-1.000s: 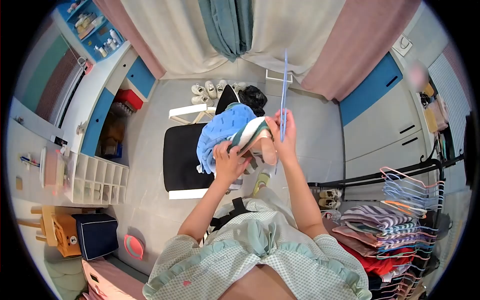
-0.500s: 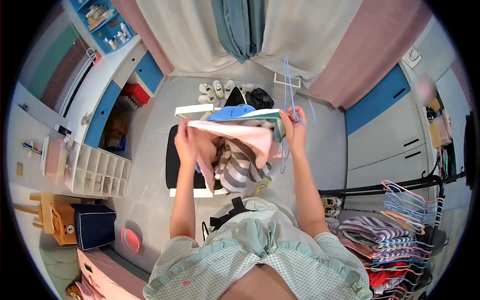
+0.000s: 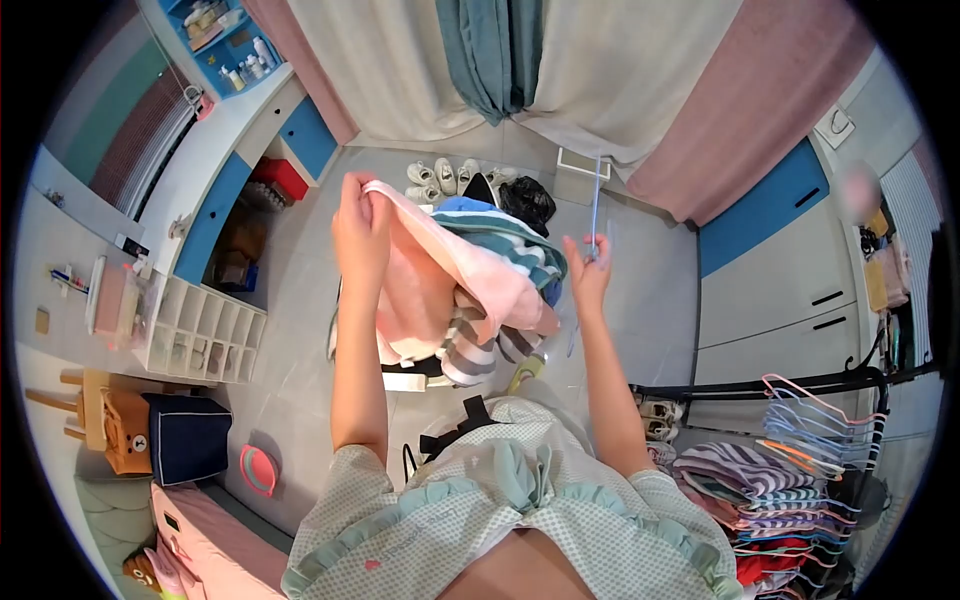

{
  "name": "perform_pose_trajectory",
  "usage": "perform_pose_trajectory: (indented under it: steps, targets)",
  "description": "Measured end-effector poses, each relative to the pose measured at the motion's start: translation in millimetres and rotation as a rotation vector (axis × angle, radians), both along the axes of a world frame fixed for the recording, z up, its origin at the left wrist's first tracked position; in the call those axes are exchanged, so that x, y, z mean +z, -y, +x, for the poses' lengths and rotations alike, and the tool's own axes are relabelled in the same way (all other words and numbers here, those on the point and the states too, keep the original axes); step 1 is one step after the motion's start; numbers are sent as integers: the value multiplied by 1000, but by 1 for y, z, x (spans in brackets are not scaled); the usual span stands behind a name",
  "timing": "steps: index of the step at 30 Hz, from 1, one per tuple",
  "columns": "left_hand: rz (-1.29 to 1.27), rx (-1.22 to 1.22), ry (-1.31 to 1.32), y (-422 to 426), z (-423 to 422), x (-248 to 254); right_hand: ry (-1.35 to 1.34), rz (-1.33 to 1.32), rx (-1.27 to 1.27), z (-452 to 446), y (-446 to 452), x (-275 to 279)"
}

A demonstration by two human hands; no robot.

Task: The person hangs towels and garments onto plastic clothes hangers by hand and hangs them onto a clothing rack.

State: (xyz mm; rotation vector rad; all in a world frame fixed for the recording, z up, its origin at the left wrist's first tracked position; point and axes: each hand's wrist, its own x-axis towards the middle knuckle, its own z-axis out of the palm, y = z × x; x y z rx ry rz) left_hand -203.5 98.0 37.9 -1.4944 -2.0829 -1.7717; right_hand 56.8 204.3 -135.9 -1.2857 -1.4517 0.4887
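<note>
My left hand (image 3: 360,235) is closed on the upper edge of a pink garment (image 3: 425,275), which hangs down and to the right in folds. To the right, my right hand (image 3: 590,270) grips a thin blue clothes hanger (image 3: 596,205), seen nearly edge-on, and is apart from the pink cloth. Behind and beneath the pink garment lie a green-and-white striped garment (image 3: 510,240) and a grey-and-white striped one (image 3: 468,350). They are heaped on a chair (image 3: 405,382) that is mostly hidden. What kind of garment the pink one is, I cannot make out.
Several white shoes (image 3: 445,175) and a black plastic bag (image 3: 527,203) lie on the floor beyond the chair. At lower right stands a black rack (image 3: 760,385) with hung clothes (image 3: 770,480) and spare hangers (image 3: 815,415). White cubby shelves (image 3: 205,335) are at left.
My left hand has risen, lifting the pink garment's edge up and left. My right hand has come away from the cloth and moved slightly lower, still with the hanger.
</note>
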Motion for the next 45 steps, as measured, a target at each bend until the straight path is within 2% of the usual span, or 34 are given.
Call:
perform_pose_trajectory:
  steps: [3, 5, 8, 11, 13, 15, 18, 21, 22, 23, 25, 27, 29, 30, 31, 32, 33, 35, 38, 41, 42, 43, 45]
  targets:
    - [41, -21, 0, -8, 1, 5, -561, -180, 510, -19, 44, 29]
    - [80, -50, 47, -16, 1, 5, -318, 4, 508, -37, 68, 34]
    - [189, -107, 132, -28, -3, 3, -48, -130, 419, -43, 79, 27]
    - [224, -136, 112, -30, -13, 4, -214, -187, 374, -33, 58, 38]
    - [244, -138, 101, -24, -21, 8, -322, -43, 364, -16, 35, 58]
    - [242, -137, 71, -18, -28, 13, -394, 60, 312, -9, 37, 114]
    - [207, -129, 2, -4, -29, 23, -445, 131, 292, -1, 32, 148]
    - [95, -203, -6, 14, -34, 20, -501, 137, 318, 2, 38, 163]
    - [70, -309, 91, 22, -28, 23, -526, 124, 325, 2, 41, 161]
    - [-77, -339, 62, 28, -33, 17, -550, 111, 330, 3, 44, 159]
    - [-377, -271, -192, 46, -18, 22, -545, 20, 381, 5, 56, 155]
    - [-549, -256, -409, 54, -3, 7, -616, -81, 475, 6, 68, 147]
    - [-570, -529, -270, 59, 13, -8, -520, -120, 508, 6, 77, 133]
    - [-476, -683, -286, 59, 25, -17, -535, -122, 554, 2, 90, 140]
    - [-671, -816, 38, 63, 43, -16, -550, -125, 598, -4, 104, 147]
    - [-461, -964, -51, 65, 55, -26, -575, -186, 616, -6, 109, 142]
    - [-553, -897, -193, 71, 71, -24, -589, -219, 629, -5, 114, 137]
    - [-809, -785, -163, 76, 93, -40, -617, -285, 656, -3, 124, 131]
    - [-798, -799, -11, 85, 103, -63, -538, -349, 628, 7, 137, 136]
    - [-574, -1064, 401, 96, 90, -93, -462, -392, 558, 27, 140, 126]
    - [-741, -1028, 526, 102, 85, -79, -390, -358, 524, 33, 142, 125]
    - [-822, -1110, 632, 105, 76, -75, -319, -325, 491, 39, 144, 124]
    - [-684, -986, 909, 121, 81, -57, -256, -304, 437, 50, 146, 114]
